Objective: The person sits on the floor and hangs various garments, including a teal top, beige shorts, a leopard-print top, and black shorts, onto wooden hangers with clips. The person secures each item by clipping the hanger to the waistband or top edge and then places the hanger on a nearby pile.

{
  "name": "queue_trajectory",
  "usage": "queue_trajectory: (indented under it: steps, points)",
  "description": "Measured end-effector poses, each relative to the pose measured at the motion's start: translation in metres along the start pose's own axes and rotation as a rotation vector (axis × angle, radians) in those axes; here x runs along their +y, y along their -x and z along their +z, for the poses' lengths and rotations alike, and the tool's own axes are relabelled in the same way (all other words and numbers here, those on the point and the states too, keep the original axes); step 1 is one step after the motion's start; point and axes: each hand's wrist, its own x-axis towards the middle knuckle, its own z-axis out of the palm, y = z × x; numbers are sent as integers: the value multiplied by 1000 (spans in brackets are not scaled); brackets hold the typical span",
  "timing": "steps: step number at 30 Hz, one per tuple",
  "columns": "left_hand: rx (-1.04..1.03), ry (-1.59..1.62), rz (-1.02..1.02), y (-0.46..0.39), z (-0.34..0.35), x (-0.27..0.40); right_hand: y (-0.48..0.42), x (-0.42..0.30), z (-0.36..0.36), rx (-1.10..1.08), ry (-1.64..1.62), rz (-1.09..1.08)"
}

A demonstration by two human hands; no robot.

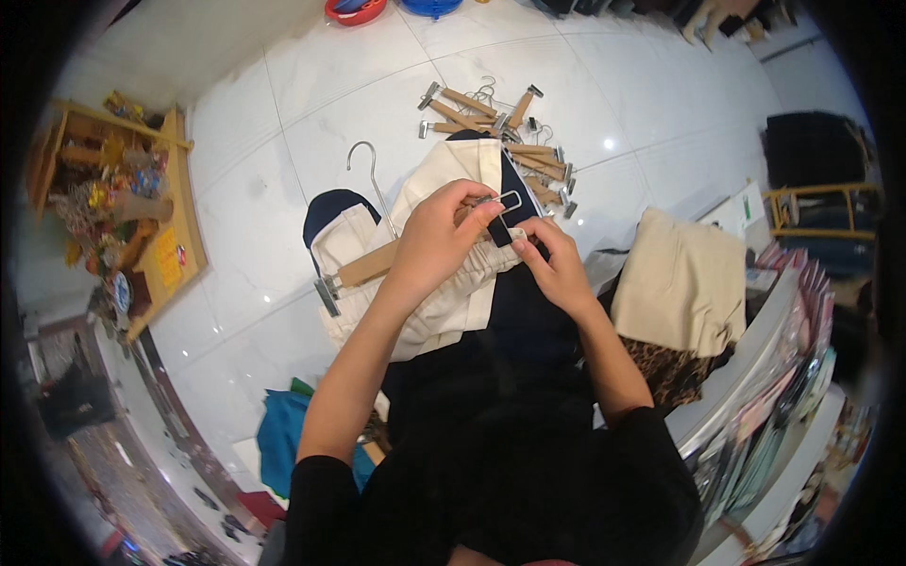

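Cream fabric trousers or shorts (439,163) with a gathered elastic waistband (460,276) lie across my lap. Over the waistband runs a wooden clip hanger (368,263) with a metal hook (373,177). Its left metal clip (327,293) sits at the waistband's left end; whether it bites the cloth is unclear. My left hand (442,237) grips the hanger's other end, thumb and fingers on the right clip (508,205). Just below that clip, my right hand (555,262) pinches the waistband's right corner. My palm hides part of the wooden bar.
Several loose clip hangers (488,120) lie piled on the white tiled floor (340,92) ahead. At right, folded beige cloth (679,283) rests beside shelving stacked with bagged garments (764,417). A wooden altar-like cabinet (173,233) stands left. Teal cloth (279,435) lies near my left elbow.
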Motion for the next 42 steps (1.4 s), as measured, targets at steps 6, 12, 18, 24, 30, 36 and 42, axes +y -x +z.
queue_trajectory:
  steps: [6,12,18,24,30,36,42]
  points:
    - [78,4,171,17,-38,-11,-1,-40,20,17,26,-41]
    - [135,100,205,36,-43,-15,-8,-51,32,-15,95,-89]
    - [236,57,248,47,-41,-13,-10,-55,34,-28,46,-88]
    - [309,-24,308,53,-36,-5,-15,-61,28,-55,80,-130]
    - [308,-80,324,55,-33,-1,-16,-56,19,-94,79,-200]
    - [192,-38,281,53,-35,-2,-19,-57,18,-121,87,-247]
    - [148,-116,283,51,-33,-2,-18,-64,18,-65,93,-272]
